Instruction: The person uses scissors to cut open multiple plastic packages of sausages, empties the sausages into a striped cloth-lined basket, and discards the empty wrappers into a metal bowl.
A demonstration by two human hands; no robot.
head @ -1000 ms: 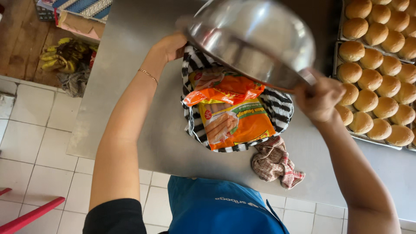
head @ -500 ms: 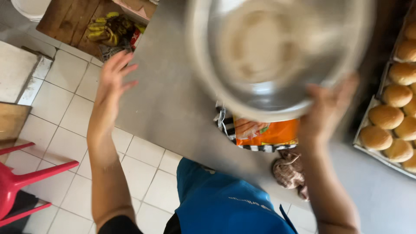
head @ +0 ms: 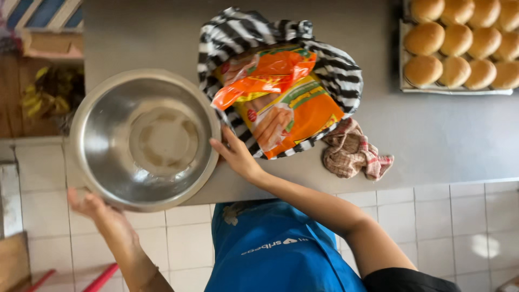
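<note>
We see a grey steel surface (head: 432, 140) above a white tiled floor (head: 448, 227). A tray of golden buns (head: 459, 48) sits top right, wooden furniture (head: 21, 108) at left.

Orange packets (head: 281, 103) in striped bag (head: 330, 59)

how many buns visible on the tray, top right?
10 visible. Bread buns sit on the baking tray at the counter's top-right corner in diagonal rows: about four along the top edge, four in the middle, two lowest at left. The frame crops the tray, so more are probably hidden.
</note>
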